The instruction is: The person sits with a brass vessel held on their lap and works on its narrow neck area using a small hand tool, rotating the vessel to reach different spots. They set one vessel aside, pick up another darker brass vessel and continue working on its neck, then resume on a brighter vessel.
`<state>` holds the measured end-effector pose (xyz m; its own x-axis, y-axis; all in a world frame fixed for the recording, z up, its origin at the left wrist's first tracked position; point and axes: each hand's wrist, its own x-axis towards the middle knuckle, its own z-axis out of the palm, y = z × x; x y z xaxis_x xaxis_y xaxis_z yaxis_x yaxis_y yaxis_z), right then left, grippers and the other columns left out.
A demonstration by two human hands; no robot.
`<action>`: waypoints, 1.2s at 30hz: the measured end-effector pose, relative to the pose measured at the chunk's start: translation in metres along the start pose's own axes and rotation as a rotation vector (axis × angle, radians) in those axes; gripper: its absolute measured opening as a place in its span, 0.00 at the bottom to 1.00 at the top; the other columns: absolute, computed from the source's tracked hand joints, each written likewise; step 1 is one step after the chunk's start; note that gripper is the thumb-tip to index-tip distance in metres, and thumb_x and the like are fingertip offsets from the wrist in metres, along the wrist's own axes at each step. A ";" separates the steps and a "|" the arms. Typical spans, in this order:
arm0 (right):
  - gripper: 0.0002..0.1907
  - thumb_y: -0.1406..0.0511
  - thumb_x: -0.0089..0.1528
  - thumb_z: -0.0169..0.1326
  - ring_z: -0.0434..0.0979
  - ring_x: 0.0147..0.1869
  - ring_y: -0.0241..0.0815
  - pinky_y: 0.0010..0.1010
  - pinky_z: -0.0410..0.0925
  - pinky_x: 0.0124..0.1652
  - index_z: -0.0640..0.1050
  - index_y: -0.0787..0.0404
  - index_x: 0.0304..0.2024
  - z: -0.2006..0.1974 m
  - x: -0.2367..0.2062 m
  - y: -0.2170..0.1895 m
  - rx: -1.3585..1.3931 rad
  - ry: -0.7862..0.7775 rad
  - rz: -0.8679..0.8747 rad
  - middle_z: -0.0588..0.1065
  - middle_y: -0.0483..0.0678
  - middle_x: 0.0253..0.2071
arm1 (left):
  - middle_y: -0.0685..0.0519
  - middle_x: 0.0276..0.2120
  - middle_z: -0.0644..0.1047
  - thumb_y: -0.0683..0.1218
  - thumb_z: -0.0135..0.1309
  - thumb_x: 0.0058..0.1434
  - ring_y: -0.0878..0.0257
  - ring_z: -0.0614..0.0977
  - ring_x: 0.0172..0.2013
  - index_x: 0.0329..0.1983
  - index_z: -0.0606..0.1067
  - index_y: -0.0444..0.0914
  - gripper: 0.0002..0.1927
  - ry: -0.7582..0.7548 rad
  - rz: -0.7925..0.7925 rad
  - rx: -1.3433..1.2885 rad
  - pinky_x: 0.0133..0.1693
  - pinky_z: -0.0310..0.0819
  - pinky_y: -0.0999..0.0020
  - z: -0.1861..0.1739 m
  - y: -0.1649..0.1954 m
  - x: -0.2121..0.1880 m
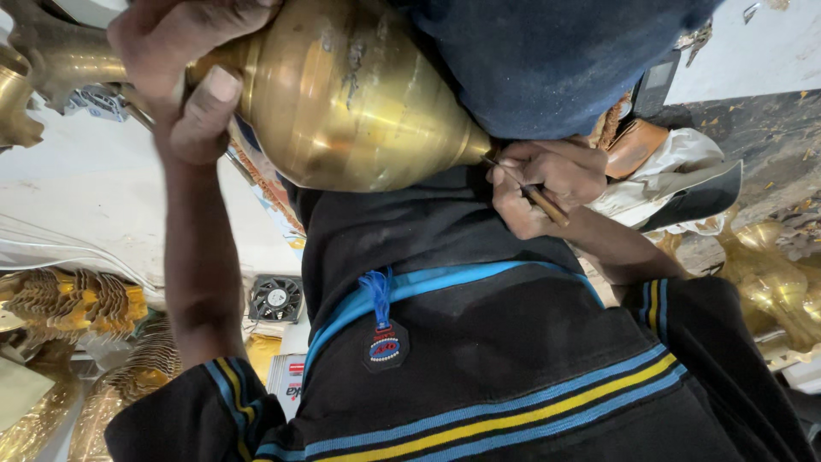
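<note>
the brass vessel [342, 94] lies on its side across the person's lap, its wide belly in the middle of the view and its tapered tip pointing toward the right hand [547, 184]. the left hand [184, 73] is clamped on the vessel's narrow neck end at the upper left, fingers wrapped over the top and the thumb pressed against the brass just beside the shoulder ridge. the right hand is closed around a thin tool [530, 192] with a wooden handle, held like a pen, its point touching the vessel's tip. the two hands are well apart, one at each end of the vessel. a knee in dark blue cloth [547, 60] covers the vessel's upper right side. below lies the person's black shirt [479, 359] with blue and yellow stripes and a blue cord with a small tag [383, 342]. a small black fan [275, 298] sits near the left forearm, and ridged golden pieces [73, 304] lie at the lower left. more brass shapes [770, 274] show at the right edge, beside a white cloth [676, 171]
</note>
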<state>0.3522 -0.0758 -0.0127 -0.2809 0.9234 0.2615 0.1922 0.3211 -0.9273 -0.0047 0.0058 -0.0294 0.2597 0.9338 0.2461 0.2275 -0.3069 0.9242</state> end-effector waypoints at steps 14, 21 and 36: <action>0.15 0.79 0.50 0.57 0.75 0.21 0.41 0.29 0.68 0.24 0.64 0.64 0.23 0.003 0.004 -0.001 -0.047 -0.033 -0.060 0.75 0.57 0.21 | 0.42 0.43 0.72 0.48 0.50 0.75 0.54 0.75 0.44 0.45 0.74 0.27 0.16 0.254 -0.154 0.129 0.49 0.68 0.62 0.015 -0.002 -0.031; 0.13 0.78 0.50 0.56 0.75 0.21 0.43 0.31 0.69 0.25 0.64 0.64 0.22 0.002 0.001 0.002 0.023 -0.027 -0.034 0.74 0.58 0.22 | 0.49 0.46 0.67 0.45 0.47 0.77 0.59 0.68 0.45 0.50 0.71 0.32 0.09 0.164 -0.413 0.211 0.51 0.61 0.64 0.003 0.019 -0.040; 0.15 0.79 0.52 0.56 0.75 0.22 0.40 0.31 0.68 0.25 0.63 0.64 0.23 0.001 0.002 -0.004 -0.007 -0.005 0.022 0.76 0.58 0.24 | 0.42 0.40 0.81 0.52 0.49 0.73 0.53 0.83 0.40 0.44 0.79 0.28 0.21 0.135 0.030 -0.121 0.42 0.76 0.64 0.011 0.002 0.005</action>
<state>0.3496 -0.0760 -0.0089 -0.2809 0.9293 0.2397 0.2045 0.3020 -0.9311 0.0072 0.0078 -0.0290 0.1348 0.9433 0.3032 0.1045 -0.3178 0.9424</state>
